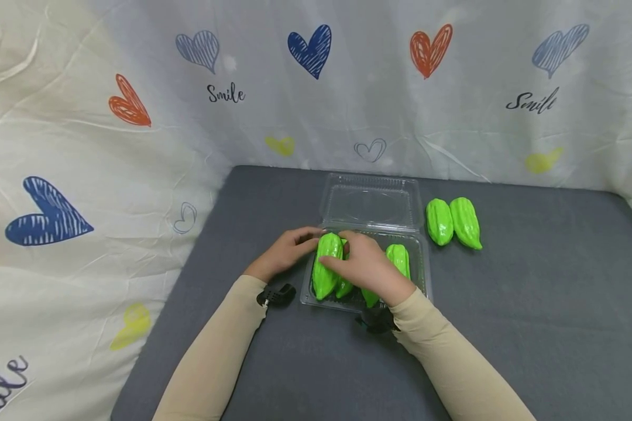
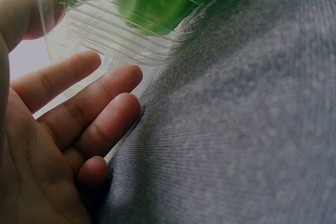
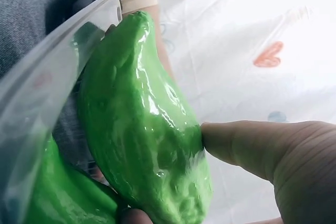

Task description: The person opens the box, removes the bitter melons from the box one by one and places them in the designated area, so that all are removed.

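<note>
My right hand (image 1: 368, 263) pinches a glossy green bitter melon (image 1: 326, 275) at the left end of a clear plastic clamshell container (image 1: 425, 263). In the right wrist view the thumb (image 3: 231, 139) presses one side of this melon, and a fingertip shows at its lower edge. Beside the container's left wall is my left hand (image 1: 286, 252), its fingers extended; in the left wrist view the fingers (image 2: 100, 103) lie loosely apart outside the ribbed clear wall. More bitter melons lie in the container, including one at its right (image 1: 398, 257), partly hidden by my right hand.
The container's lid (image 1: 368, 202) lies folded back behind it. Two more bitter melons, the nearer one (image 1: 439, 222) and its neighbour (image 1: 466, 222), rest on the dark grey tabletop (image 1: 532, 280) to the right. A white cloth with hearts (image 1: 309, 49) hangs behind and at the left.
</note>
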The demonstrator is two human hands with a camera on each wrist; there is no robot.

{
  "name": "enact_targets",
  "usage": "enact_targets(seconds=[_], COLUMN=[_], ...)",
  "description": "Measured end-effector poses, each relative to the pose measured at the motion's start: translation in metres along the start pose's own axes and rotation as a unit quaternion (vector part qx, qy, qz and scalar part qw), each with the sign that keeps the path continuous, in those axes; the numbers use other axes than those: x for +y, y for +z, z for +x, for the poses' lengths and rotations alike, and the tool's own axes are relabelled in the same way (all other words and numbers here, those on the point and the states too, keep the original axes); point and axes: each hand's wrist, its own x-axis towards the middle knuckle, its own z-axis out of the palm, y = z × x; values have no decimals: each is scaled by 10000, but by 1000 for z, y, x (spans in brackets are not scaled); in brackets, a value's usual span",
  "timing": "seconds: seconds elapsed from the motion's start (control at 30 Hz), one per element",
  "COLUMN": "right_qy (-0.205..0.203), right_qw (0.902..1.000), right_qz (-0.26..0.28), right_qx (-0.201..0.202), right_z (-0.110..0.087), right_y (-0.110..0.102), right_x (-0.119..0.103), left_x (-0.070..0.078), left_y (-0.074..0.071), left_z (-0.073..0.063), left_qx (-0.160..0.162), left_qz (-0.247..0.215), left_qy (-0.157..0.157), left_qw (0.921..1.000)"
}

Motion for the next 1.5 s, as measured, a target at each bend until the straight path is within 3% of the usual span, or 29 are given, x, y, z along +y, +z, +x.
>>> enact_targets(seconds=[0.6, 0.93, 1.5], right_qy=[103, 65, 117], right_qw=[9998, 9996, 9992], right_qz=[9, 167, 34], right_qx=[142, 197, 378], right_z=[-3, -18, -41], right_y=[-10, -29, -53], right_x=[0, 2, 22], left_x=[3, 6, 0], left_y=[1, 2, 2], left_z=[2, 2, 0], left_qx=[22, 26, 19], left_qz=[70, 70, -15], left_qy=[74, 43, 7], left_qw=[9999, 10000, 10000])
